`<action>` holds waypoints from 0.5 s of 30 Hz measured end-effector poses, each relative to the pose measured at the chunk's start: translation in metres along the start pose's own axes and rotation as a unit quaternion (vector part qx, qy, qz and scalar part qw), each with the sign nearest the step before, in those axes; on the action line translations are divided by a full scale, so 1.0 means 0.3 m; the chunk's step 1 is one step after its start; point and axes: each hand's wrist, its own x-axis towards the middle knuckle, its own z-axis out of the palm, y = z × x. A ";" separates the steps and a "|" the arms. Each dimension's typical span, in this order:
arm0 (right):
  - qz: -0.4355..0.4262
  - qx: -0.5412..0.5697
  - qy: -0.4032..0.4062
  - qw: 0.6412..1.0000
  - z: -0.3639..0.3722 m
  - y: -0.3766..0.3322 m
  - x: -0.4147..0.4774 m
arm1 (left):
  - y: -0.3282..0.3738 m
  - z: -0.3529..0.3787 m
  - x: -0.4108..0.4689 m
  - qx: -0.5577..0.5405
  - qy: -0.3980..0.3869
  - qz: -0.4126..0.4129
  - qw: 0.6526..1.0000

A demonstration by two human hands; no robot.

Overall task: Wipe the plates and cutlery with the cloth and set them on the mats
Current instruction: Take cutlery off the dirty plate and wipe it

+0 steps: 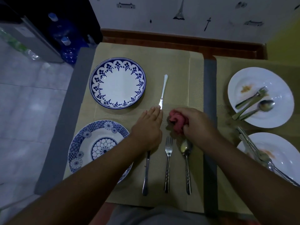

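While the left hand (146, 127) lies flat with straight fingers, its tips touching the blade end of a knife (163, 90) that points away up the beige mat (178, 67), the right hand (197, 125) curls round a bunched pink cloth (177, 121), down on the same mat just right of that blade. The mat covers a grey desk (210, 82). Tiled floor (32, 103) and blue water bottles (65, 41) lie far left of the cloth, and a patterned wall (178, 13) stands beyond it. Left of the cloth sit a flower-rimmed plate (117, 82), farther off, and a lattice-patterned plate (97, 143), nearer. Just nearer than the cloth lie a second knife (146, 172), its tip hidden under the left hand, a fork (168, 163) and a spoon (186, 159). Right of the cloth, a white plate (279, 88) and a second white plate (285, 153) carry smears and cutlery.
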 end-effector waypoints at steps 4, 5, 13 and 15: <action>-0.012 -0.009 0.001 1.000 0.011 -0.037 0.039 | -0.037 0.002 -0.013 -0.015 0.003 -0.003 1.000; -0.015 -0.011 0.002 1.000 0.015 -0.043 0.050 | -0.044 0.001 -0.013 -0.025 0.003 -0.007 1.000; -0.011 -0.027 -0.004 1.000 0.055 -0.052 0.093 | -0.049 0.000 -0.013 -0.070 0.014 -0.014 0.997; -0.001 -0.026 -0.003 1.000 0.057 -0.052 0.087 | -0.047 -0.003 -0.017 -0.077 0.017 -0.015 0.997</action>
